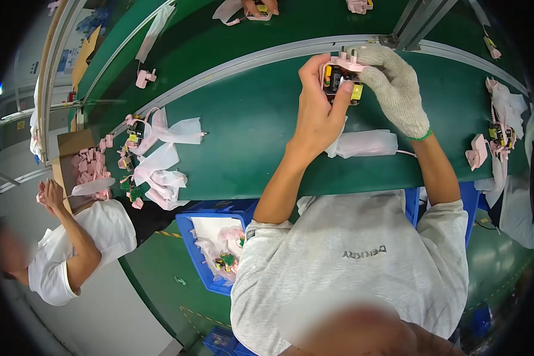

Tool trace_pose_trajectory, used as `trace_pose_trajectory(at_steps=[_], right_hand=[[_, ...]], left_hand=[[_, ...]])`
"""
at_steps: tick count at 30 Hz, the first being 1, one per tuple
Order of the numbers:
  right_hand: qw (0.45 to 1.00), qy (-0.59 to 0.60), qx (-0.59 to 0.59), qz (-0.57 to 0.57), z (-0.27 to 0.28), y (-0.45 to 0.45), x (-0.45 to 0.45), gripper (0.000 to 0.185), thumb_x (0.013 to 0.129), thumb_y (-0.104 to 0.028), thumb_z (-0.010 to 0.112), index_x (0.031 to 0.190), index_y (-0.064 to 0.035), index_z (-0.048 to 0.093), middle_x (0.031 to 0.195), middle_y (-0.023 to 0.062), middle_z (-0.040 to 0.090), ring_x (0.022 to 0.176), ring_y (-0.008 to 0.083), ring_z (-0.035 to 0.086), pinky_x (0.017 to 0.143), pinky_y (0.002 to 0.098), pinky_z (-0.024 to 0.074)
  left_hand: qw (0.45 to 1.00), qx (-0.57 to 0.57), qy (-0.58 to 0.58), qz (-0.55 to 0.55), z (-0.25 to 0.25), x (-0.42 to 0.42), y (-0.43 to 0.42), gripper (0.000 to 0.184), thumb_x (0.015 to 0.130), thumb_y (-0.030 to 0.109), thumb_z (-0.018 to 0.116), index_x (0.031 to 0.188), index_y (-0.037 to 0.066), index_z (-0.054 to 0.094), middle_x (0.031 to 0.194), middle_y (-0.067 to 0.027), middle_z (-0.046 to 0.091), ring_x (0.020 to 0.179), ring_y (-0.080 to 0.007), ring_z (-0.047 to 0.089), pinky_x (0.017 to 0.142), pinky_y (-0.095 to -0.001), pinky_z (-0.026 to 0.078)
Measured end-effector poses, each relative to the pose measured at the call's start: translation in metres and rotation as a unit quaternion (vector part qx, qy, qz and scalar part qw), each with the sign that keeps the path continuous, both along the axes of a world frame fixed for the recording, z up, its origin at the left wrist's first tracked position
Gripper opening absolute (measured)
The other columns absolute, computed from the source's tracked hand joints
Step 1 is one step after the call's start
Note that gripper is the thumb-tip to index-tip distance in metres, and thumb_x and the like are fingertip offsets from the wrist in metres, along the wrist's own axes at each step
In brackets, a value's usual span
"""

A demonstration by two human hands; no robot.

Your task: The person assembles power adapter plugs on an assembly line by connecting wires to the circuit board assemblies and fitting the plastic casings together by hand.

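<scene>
Over the green work surface, my bare left hand (314,113) grips an opened pink power adapter (337,77), thumb pressed near its yellow transformer. Dark and yellow circuit parts show in it. My right hand (396,89), in a white knitted glove with a green cuff, closes its fingers on the adapter's pink plug end, where metal prongs point up. Some of its fingertips are hidden behind the plug. Just below lies a cable bundle in a translucent white sleeve (368,143), a pink cord leaving its right end.
Several circuit boards and sleeved cables (160,163) lie to the left, more (501,133) to the right with a pink housing (476,152). A metal rail (237,70) runs behind. A blue bin (187,237) stands below; a co-worker (89,237) sits left, another person's hands (261,8) work opposite.
</scene>
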State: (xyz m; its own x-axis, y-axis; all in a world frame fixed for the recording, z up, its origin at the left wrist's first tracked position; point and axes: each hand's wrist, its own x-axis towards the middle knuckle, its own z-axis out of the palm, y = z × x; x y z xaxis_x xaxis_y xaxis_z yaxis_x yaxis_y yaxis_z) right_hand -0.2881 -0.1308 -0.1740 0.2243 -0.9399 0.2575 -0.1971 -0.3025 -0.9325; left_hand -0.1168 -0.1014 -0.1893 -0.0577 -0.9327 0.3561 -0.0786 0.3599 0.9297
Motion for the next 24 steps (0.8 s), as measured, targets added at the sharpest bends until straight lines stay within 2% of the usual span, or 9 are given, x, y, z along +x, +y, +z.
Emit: trace_pose_trajectory(at_steps=[6, 14, 17, 24], right_hand=[[0.999, -0.029, 0.008, -0.010, -0.0007, 0.0007, 0.0025, 0.025, 0.095, -0.008, 0.061, 0.118, 0.0012, 0.062, 0.117, 0.0076, 0.064, 0.101, 0.0138, 0.061, 0.090, 0.0279, 0.0509], [0.998, 0.035, -0.056, -0.008, -0.0017, -0.0014, 0.0029, 0.023, 0.093, -0.009, 0.062, 0.114, 0.0020, 0.064, 0.117, 0.0085, 0.064, 0.102, 0.0154, 0.060, 0.090, 0.0283, 0.0499], [1.000, 0.014, 0.002, -0.008, -0.0020, -0.0008, 0.0033, 0.023, 0.093, -0.009, 0.063, 0.112, 0.0023, 0.065, 0.114, 0.0084, 0.064, 0.101, 0.0152, 0.060, 0.091, 0.0285, 0.0494], [1.000, 0.007, 0.001, 0.002, 0.0014, -0.0004, 0.0050, 0.021, 0.093, -0.008, 0.062, 0.111, 0.0028, 0.065, 0.113, 0.0081, 0.064, 0.101, 0.0147, 0.060, 0.091, 0.0283, 0.0487]], left_hand=[[0.999, -0.004, 0.033, -0.003, 0.0021, -0.0002, -0.0005, 0.052, 0.096, 0.013, 0.058, 0.135, -0.003, 0.028, 0.115, -0.0202, 0.054, 0.099, -0.0223, 0.056, 0.087, -0.0347, 0.049], [1.000, 0.001, -0.002, -0.003, -0.0017, 0.0019, -0.0017, 0.053, 0.096, 0.012, 0.059, 0.136, -0.003, 0.027, 0.116, -0.0193, 0.053, 0.099, -0.0216, 0.056, 0.088, -0.0357, 0.048], [1.000, 0.007, 0.012, 0.000, -0.0013, 0.0017, -0.0012, 0.053, 0.096, 0.013, 0.059, 0.136, -0.003, 0.028, 0.116, -0.0198, 0.053, 0.098, -0.0222, 0.056, 0.088, -0.0362, 0.048], [1.000, 0.011, -0.016, 0.003, -0.0016, 0.0037, -0.0009, 0.053, 0.094, 0.014, 0.060, 0.137, -0.002, 0.032, 0.118, -0.0205, 0.053, 0.097, -0.0255, 0.057, 0.088, -0.0374, 0.048]])
